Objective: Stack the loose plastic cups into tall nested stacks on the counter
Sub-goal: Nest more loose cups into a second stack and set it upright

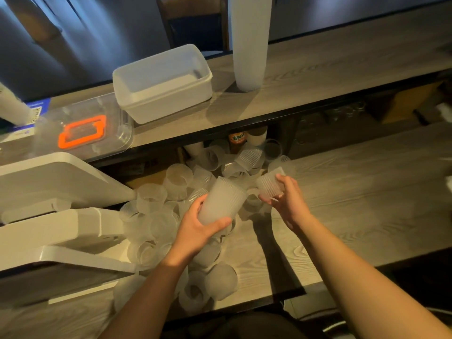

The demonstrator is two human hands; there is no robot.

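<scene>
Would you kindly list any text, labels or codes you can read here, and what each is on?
Orange-labelled bottle under the shelf: printed characters, too blurred to read.
Blue and white card at far left: a QR-like code and small print, too small to read.
Nothing else carries legible text.

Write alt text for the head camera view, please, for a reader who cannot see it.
A person's left hand grips a short stack of frosted cups while the right hand holds a single cup beside it, above a pile of loose cups on a wooden counter.
</scene>
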